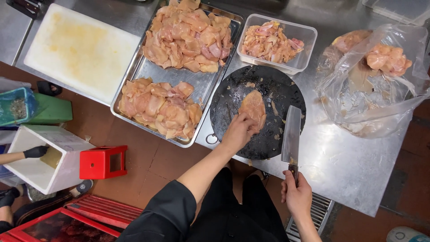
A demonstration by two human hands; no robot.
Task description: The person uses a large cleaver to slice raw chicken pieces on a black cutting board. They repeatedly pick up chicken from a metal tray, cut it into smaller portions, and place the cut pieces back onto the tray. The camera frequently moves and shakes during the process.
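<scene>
**Chicken prep on the steel table**

The left hand (pixel 238 131) is pressed down on a raw chicken piece (pixel 253 107), fingers curled over its near edge and pinning it flat. The piece sits about in the middle of a round black cutting board (pixel 233 96). The right hand (pixel 296 196) has its fingers wrapped tight around the handle of a cleaver (pixel 291 134), blade resting flat-ish on the board just right of the meat, not touching it.

Left of the board there's a metal tray (pixel 204 85) with two heaps of sliced chicken. Behind the board sits a clear plastic tub (pixel 304 33) of trimmings, and off to the right a plastic bag (pixel 358 103) with more chicken. A white cutting board (pixel 80 51) lies far left.
</scene>
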